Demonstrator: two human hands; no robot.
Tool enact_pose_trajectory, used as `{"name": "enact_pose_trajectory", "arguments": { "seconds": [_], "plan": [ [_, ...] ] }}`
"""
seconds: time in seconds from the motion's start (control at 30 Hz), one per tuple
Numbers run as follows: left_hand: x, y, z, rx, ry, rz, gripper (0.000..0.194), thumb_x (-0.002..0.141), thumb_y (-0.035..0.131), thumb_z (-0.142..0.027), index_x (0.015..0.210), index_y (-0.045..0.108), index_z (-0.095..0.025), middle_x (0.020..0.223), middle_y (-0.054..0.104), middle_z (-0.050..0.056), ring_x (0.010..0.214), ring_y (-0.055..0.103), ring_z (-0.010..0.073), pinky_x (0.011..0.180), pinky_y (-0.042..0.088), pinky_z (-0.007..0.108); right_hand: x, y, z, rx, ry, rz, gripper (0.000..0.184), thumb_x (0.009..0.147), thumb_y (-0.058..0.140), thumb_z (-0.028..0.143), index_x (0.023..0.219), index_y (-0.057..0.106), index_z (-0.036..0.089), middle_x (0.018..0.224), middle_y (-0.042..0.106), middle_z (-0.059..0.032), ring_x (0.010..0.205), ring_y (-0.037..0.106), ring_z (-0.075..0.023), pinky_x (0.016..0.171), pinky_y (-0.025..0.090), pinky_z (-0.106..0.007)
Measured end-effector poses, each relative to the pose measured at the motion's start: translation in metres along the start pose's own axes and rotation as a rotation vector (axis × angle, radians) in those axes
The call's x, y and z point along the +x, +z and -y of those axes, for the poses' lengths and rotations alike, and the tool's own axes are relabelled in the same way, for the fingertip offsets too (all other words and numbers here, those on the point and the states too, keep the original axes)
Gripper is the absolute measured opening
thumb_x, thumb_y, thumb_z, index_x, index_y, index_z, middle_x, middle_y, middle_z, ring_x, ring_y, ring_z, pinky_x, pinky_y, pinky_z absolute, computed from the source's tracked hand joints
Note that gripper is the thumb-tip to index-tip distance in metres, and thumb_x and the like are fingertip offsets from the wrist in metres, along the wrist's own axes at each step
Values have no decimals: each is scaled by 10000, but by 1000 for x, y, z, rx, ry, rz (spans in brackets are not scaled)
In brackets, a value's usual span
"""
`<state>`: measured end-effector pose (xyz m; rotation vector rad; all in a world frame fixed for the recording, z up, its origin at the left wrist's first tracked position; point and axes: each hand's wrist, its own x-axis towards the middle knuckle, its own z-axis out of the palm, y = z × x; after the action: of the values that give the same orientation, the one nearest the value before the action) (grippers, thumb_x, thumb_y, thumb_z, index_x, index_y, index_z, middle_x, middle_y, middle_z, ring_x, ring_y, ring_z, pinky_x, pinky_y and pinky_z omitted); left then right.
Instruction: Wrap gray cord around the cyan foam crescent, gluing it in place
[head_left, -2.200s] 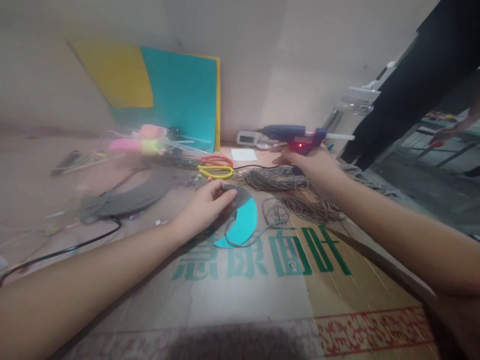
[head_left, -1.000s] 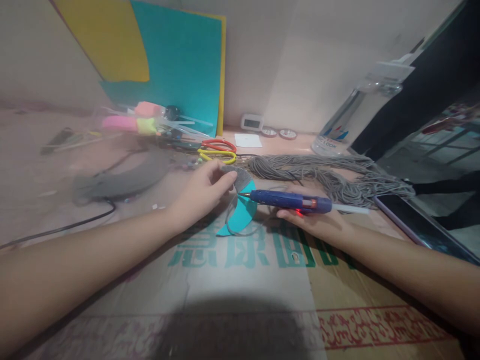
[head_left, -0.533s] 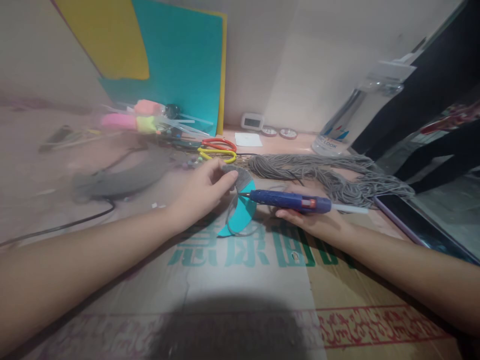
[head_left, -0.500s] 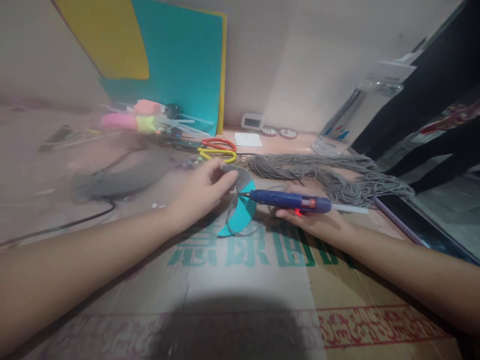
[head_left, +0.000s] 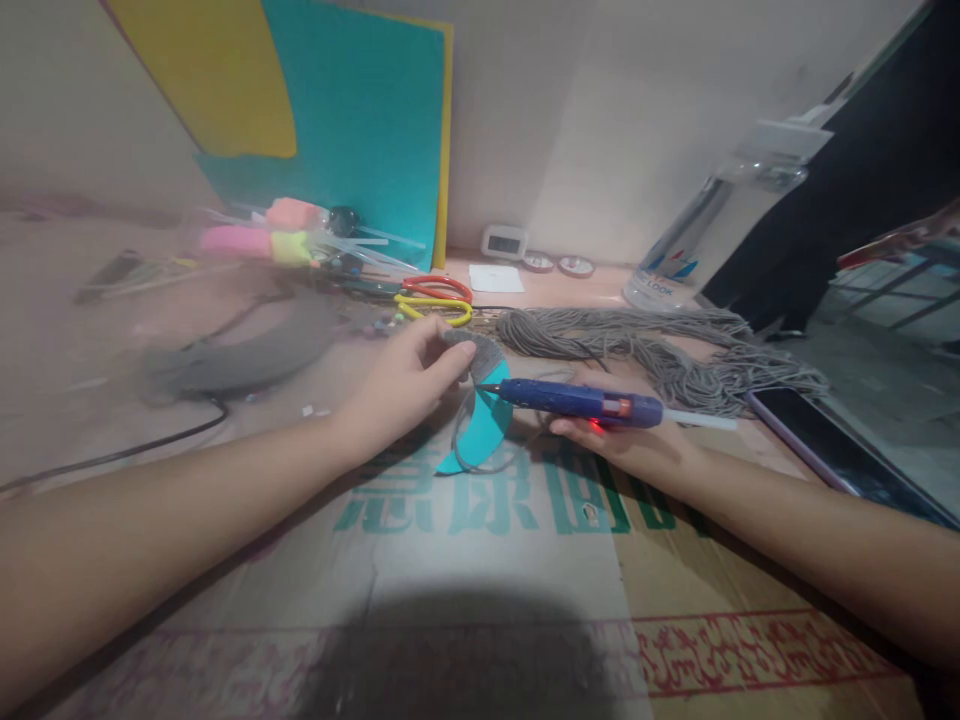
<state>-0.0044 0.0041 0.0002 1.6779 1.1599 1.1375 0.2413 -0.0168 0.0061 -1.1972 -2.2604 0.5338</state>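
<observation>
My left hand (head_left: 420,375) pinches the upper end of a turquoise crescent-shaped piece (head_left: 484,425). Rows of grey cord (head_left: 487,352) cover that upper end, while the lower part is bare turquoise and tapers to a point. A loose length of the same cord loops below and to the right of the crescent. In my right hand (head_left: 622,430) is a blue hot glue gun (head_left: 577,400), with a red light glowing and a whitish glue stick (head_left: 701,420) poking out of its back. Its nozzle is at the crescent, by the edge of the cord rows.
Behind my hands lie scissors (head_left: 435,300) with red and yellow handles and a tangled grey cord bundle (head_left: 645,345). A water bottle (head_left: 675,240) and a phone (head_left: 832,450) are at the right. Turquoise and yellow sheets (head_left: 367,120) lean on the wall. Printed cardboard (head_left: 487,570) covers the table.
Both hands, the crescent and the glue gun look almost still. At the far right, the dark-clothed person in the background has shifted, and more of the floor behind shows.
</observation>
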Motion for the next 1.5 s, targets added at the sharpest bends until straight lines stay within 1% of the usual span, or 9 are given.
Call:
{"name": "enact_pose_trajectory", "arguments": {
  "seconds": [0.07, 0.17, 0.43, 0.6, 0.77, 0.9, 1.13, 1.3, 1.5],
  "plan": [
    [0, 0, -1, -23, -10, 10, 240, 871, 554, -400, 768, 455, -207, 624, 571, -53, 515, 539, 99, 533, 392, 225, 0, 0, -2, 7, -9, 17, 217, 786, 676, 409, 719, 597, 218, 634, 584, -13, 555, 541, -147, 536, 497, -306],
    [0, 1, -1, -49, -18, 13, 241, 867, 559, -401, 770, 448, -210, 607, 548, -59, 508, 541, 102, 513, 385, 217, 0, -1, -3, 16, -4, -12, 209, 778, 690, 387, 728, 593, 209, 631, 568, -13, 553, 524, -143, 540, 494, -308],
    [-1, 1, -3, -63, -30, 18, 231, 870, 558, -391, 776, 448, -211, 623, 541, -63, 491, 528, 89, 501, 397, 214, -1, 2, 3, 94, 15, -37, 266, 778, 689, 413, 717, 591, 173, 611, 557, -1, 535, 503, -120, 515, 456, -271],
    [0, 0, -4, 10, -18, 2, 239, 867, 562, -387, 755, 456, -205, 653, 570, -44, 547, 558, 102, 518, 393, 216, -1, 0, 4, 59, 33, -35, 271, 784, 676, 428, 739, 603, 170, 656, 585, -19, 588, 552, -143, 559, 493, -289],
    [-1, 0, -5, 17, -7, -2, 240, 866, 561, -399, 764, 476, -200, 658, 572, -38, 595, 580, 119, 564, 415, 224, 0, -2, 4, -14, 24, -30, 318, 775, 664, 478, 708, 605, 173, 639, 588, -32, 582, 557, -156, 540, 473, -294],
    [-1, 0, -6, 9, -23, 10, 240, 866, 558, -405, 769, 482, -199, 669, 600, -30, 583, 569, 120, 566, 410, 230, 0, -3, 8, -23, 14, -81, 319, 765, 673, 486, 711, 628, 175, 639, 612, -34, 574, 559, -159, 537, 465, -298],
    [1, 0, -6, -18, -41, 7, 241, 853, 572, -405, 758, 478, -204, 656, 588, -36, 564, 557, 117, 559, 407, 232, -1, -5, 8, -16, 45, -68, 301, 772, 676, 465, 732, 623, 171, 676, 638, -44, 610, 584, -173, 560, 466, -305],
    [1, 1, -10, -14, -71, -1, 227, 849, 578, -375, 737, 479, -204, 623, 552, -37, 545, 537, 118, 523, 394, 236, -1, -4, 7, -21, 52, -109, 330, 749, 680, 491, 698, 591, 177, 619, 598, -20, 551, 543, -155, 519, 438, -293],
    [1, 1, -10, -46, -88, -2, 227, 845, 587, -370, 733, 478, -204, 631, 553, -39, 565, 545, 117, 534, 408, 228, -2, -4, 7, -39, 42, -83, 306, 775, 674, 484, 719, 590, 195, 646, 604, -30, 576, 551, -163, 539, 474, -309]
  ]
}}
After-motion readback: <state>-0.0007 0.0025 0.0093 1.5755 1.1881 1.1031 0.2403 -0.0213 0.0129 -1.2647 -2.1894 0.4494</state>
